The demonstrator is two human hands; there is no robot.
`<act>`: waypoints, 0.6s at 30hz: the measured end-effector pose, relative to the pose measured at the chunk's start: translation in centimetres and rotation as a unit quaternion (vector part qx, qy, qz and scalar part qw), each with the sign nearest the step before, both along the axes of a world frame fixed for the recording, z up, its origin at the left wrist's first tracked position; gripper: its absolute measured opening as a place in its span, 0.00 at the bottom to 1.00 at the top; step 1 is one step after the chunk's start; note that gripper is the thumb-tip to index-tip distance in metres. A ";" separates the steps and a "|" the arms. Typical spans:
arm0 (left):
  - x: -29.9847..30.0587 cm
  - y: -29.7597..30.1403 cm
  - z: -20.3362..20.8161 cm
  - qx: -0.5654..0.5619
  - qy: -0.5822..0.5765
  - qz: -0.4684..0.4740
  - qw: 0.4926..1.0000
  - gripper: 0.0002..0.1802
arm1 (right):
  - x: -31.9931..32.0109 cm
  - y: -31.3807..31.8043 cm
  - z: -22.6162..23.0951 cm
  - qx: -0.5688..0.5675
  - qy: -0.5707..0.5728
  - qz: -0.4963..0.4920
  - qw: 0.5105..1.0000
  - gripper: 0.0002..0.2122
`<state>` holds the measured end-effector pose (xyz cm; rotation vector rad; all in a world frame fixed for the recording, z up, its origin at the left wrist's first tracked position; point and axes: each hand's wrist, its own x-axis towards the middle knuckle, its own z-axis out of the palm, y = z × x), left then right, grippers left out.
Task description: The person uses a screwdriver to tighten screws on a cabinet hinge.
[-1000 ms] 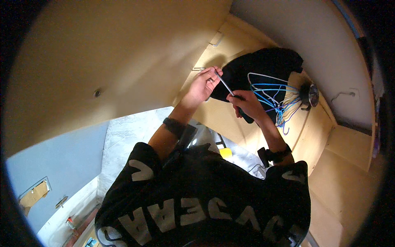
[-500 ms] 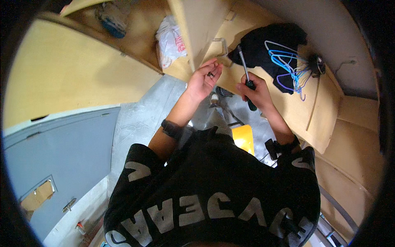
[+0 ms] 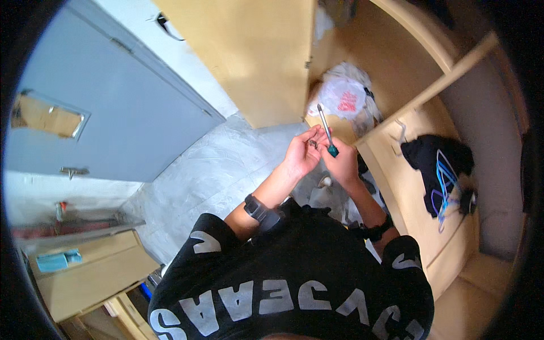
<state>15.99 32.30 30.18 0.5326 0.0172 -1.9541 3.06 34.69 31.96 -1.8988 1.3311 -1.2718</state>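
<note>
My left hand (image 3: 299, 157) is turned palm up with the fingers curled, cupping small dark metal pieces (image 3: 313, 144). They look like hardware, but their exact kind is too small to make out. Close beside it, my right hand (image 3: 343, 168) is wrapped around the dark green handle of a screwdriver (image 3: 324, 124). Its metal shaft points up and away from me, past the left fingertips. Most of the handle is hidden inside the right fist.
A wooden cabinet door (image 3: 255, 62) stands open ahead. Behind it, a white plastic bag (image 3: 340, 96) lies in the compartment. To the right are black cloth (image 3: 436, 164) and blue and purple hangers (image 3: 445, 175). A grey door (image 3: 124, 96) is at left, above the grey floor (image 3: 192, 170).
My view has swung left, bringing more of the grey door and floor in. The right hand with the screwdriver has come up against the left hand, which still holds the small pieces.
</note>
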 end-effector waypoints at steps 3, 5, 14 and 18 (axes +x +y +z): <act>3.4 -0.3 -0.4 -0.036 0.041 0.000 0.999 0.11 | 1.9 -1.1 1.4 0.097 -0.037 0.056 0.993 0.05; 4.3 -0.3 1.4 0.017 0.029 0.048 0.998 0.10 | 2.1 -2.7 1.8 0.110 -0.048 0.088 0.989 0.04; 7.8 -2.7 1.1 -0.081 -0.074 0.096 0.989 0.10 | 5.1 -9.4 3.7 0.291 -0.097 0.155 0.939 0.06; 8.4 -3.9 1.2 -0.042 -0.158 0.098 0.982 0.10 | 5.8 -11.6 3.4 0.309 -0.098 0.173 0.930 0.06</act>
